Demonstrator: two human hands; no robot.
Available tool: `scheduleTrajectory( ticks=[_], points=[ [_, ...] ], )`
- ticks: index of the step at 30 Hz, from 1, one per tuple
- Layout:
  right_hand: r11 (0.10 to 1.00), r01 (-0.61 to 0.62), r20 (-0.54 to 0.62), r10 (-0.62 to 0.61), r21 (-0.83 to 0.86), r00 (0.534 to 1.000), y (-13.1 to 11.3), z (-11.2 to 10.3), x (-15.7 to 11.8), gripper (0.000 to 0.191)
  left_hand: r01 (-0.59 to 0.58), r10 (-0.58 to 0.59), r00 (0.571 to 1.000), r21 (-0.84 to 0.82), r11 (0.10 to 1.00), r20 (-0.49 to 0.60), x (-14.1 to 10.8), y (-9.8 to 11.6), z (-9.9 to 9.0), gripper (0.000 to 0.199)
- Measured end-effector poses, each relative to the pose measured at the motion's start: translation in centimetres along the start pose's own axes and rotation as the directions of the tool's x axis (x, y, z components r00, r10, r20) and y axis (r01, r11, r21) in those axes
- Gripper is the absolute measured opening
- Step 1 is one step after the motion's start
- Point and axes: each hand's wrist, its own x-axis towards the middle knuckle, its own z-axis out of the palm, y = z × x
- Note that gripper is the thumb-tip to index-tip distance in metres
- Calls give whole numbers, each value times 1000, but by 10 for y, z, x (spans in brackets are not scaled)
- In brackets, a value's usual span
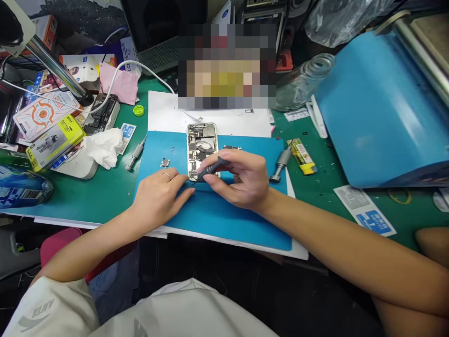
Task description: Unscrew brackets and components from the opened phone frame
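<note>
An opened smartphone (pixel 202 140) lies upright in the view on the blue mat, its inner parts bare. My right hand (pixel 242 180) is closed around a dark grey screwdriver (pixel 214 167), which slants down to the left. Its thin tip is near the phone's bottom edge, but the exact contact point is too small to make out. Beside the lower left corner of the phone rests my left hand (pixel 157 196), forefinger and thumb stretched out and apart. The forefinger reaches the phone's edge. A small metal part (pixel 165 162) sits left of the phone; another dark part (pixel 231 147) is partly behind my right hand.
Grey screwdrivers lie left (pixel 136 154) and right (pixel 281 163) of the blue mat (pixel 245 224). A yellow packet (pixel 302 157), glass jar (pixel 305 82) and large blue sheet (pixel 382 117) stand rightward. Boxes (pixel 54 140), a tissue (pixel 105 147) and a bottle (pixel 24 185) crowd the left.
</note>
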Motion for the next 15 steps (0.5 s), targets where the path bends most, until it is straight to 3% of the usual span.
scheduleTrajectory(
  ticks=[8, 15],
  points=[
    [1000, -30, -42, 30, -1, 999, 2, 5, 0, 65, -1, 4, 999, -45, 999, 47, 4, -1, 2, 19],
    [992, -55, -75, 47, -116, 996, 1, -1, 3, 67, 156, -156, 988, -29, 987, 0, -5, -16, -1, 14]
  ],
)
